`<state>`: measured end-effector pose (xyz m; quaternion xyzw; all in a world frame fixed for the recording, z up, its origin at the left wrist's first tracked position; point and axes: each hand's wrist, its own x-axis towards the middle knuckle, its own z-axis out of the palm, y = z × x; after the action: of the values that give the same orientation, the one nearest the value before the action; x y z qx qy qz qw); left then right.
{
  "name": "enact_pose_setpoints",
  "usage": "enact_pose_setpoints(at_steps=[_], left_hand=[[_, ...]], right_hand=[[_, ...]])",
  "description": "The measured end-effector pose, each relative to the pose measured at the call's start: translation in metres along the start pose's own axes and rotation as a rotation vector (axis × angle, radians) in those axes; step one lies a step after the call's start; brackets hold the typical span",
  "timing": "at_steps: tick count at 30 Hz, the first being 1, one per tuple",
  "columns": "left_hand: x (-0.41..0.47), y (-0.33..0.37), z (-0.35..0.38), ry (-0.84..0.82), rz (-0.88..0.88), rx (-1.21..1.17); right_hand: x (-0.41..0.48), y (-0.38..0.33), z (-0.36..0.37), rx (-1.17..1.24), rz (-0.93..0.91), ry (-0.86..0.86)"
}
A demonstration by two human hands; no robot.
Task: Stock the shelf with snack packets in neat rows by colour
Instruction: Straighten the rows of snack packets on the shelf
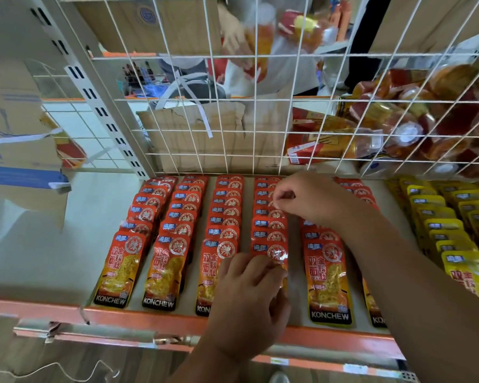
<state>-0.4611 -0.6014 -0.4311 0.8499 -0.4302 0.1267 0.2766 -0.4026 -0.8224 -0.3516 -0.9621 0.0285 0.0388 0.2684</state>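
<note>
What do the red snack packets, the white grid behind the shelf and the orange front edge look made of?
Red snack packets: glossy plastic film, probably; glare and crinkles show. White grid: thin metal wire, seemingly white-coated; straight rigid crossing rods. Orange front edge: likely painted metal, smooth and flat, though plastic trim is possible.

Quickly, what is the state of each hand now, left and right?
Left hand: fingers curled on the front red packet of the fourth row.
Right hand: pinches a red packet farther back in the same row.
</note>
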Motion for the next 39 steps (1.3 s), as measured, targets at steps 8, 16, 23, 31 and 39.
enact_pose_setpoints(at_steps=[8,16,23,31,39], left_hand=[[0.003,0.001,-0.006,0.026,0.1,-0.039],[0.002,0.042,0.01,0.004,0.156,-0.12],[0.026,0.074,0.037,0.012,0.109,-0.071],[0.029,0.082,0.052,-0.016,-0.032,0.062],[0.03,0.081,0.053,-0.002,-0.043,0.074]], right_hand=[[-0.039,0.001,-0.028,-0.092,0.178,0.056],[-0.075,0.011,-0.046,-0.171,0.288,0.057],[-0.054,0.045,-0.062,-0.156,0.246,0.043],[-0.016,0.071,-0.06,-0.14,0.103,0.024],[0.017,0.065,-0.045,-0.24,0.128,-0.094]])
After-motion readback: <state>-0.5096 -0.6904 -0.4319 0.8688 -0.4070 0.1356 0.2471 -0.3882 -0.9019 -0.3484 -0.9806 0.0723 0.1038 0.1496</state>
